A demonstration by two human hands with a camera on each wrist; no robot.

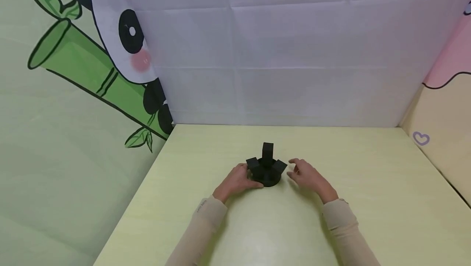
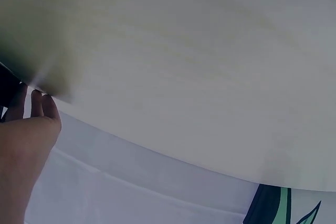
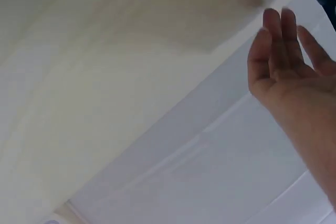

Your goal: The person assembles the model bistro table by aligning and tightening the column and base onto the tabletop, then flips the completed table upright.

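A black stand-like object [image 1: 267,172] with a round base and three blocky prongs sits upright on the table; its exact kind is unclear. My left hand [image 1: 237,179] holds it from the left, thumb along the front of the base and fingers behind the left prong. In the left wrist view, only a dark edge of the object [image 2: 7,88] shows beside the left hand [image 2: 26,135]. My right hand [image 1: 308,176] is just right of the object, apart from it, with loosely bent fingers and nothing in them. The right wrist view shows that hand [image 3: 289,72] palm-up in the picture.
The pale yellow table [image 1: 272,225] reaches back to a white cloth backdrop [image 1: 272,61]. On the left hangs a green cloth panel [image 1: 55,155] with a panda and bamboo print. A cream and pink panel [image 1: 447,135] stands along the right edge.
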